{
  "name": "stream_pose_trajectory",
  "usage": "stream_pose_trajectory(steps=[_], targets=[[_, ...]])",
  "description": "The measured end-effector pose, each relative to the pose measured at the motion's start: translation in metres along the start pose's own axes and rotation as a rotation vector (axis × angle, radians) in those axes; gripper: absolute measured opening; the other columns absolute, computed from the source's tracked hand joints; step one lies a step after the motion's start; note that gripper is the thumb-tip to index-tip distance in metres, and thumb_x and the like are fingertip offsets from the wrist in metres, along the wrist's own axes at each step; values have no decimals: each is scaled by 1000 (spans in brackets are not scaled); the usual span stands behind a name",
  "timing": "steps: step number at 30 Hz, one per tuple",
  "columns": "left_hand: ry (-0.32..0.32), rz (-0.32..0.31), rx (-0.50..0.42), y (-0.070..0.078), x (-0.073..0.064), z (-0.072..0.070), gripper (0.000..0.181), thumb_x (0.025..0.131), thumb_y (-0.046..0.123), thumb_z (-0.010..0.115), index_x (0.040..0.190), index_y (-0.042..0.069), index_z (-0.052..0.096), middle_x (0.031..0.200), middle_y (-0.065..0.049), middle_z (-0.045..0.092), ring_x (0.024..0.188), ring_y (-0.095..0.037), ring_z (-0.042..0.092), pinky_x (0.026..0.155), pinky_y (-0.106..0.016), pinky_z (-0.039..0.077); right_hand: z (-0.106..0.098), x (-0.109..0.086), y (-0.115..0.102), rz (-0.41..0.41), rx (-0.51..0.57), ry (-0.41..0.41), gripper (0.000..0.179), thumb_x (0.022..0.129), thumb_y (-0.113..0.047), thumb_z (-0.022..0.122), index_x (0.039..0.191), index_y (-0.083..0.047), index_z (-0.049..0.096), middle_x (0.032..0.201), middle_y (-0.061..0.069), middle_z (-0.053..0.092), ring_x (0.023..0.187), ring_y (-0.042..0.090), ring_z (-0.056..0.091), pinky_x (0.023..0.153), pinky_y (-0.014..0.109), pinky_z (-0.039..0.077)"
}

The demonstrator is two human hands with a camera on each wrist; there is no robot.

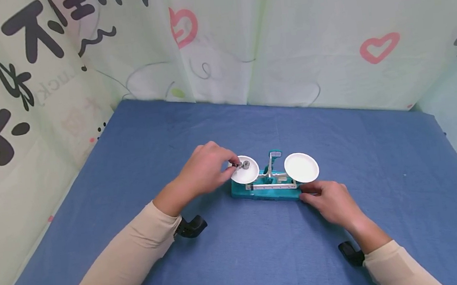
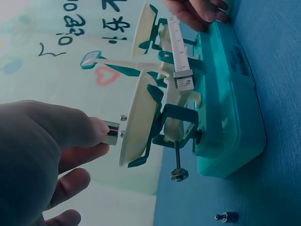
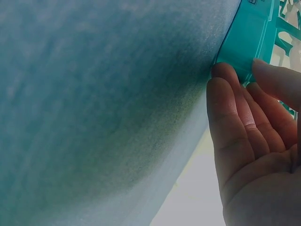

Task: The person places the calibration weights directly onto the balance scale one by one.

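The head camera is looking forward and down at the table [image 1: 233,263] from farthest off. The left wrist camera is facing along the balance [image 1: 270,187], close and turned sideways; the right, also near, is seemingly sharing just the balance's right end with it.

Balance scale [image 3: 249,40] (right wrist view) cut off, top and right.

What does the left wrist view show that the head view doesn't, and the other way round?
Only the left wrist view: a small loose weight lying on the blue cloth, and a metal nut near the left pan.
Only the head view: cream sleeves and black wrist devices.
Both: the teal balance, the left hand pinching a metal weight, and the right hand at the balance's right end.
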State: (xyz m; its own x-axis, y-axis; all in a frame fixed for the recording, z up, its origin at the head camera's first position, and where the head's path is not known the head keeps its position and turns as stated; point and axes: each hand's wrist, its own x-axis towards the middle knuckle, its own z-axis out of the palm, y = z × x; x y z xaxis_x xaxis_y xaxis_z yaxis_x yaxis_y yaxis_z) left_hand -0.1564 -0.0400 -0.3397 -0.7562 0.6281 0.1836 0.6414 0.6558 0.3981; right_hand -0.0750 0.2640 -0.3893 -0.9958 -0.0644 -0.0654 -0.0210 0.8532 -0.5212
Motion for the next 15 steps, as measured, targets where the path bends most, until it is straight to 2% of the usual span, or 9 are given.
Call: stream_pose_trajectory(steps=[15], targets=[[-9, 11, 142, 5, 2, 4, 14, 94, 19, 70, 106, 20, 77, 105, 5, 74, 99, -20, 56, 88, -44, 43, 0, -1, -1, 3, 8, 2, 26, 93, -17, 71, 112, 1, 74, 105, 15, 74, 97, 31, 70, 84, 51, 52]])
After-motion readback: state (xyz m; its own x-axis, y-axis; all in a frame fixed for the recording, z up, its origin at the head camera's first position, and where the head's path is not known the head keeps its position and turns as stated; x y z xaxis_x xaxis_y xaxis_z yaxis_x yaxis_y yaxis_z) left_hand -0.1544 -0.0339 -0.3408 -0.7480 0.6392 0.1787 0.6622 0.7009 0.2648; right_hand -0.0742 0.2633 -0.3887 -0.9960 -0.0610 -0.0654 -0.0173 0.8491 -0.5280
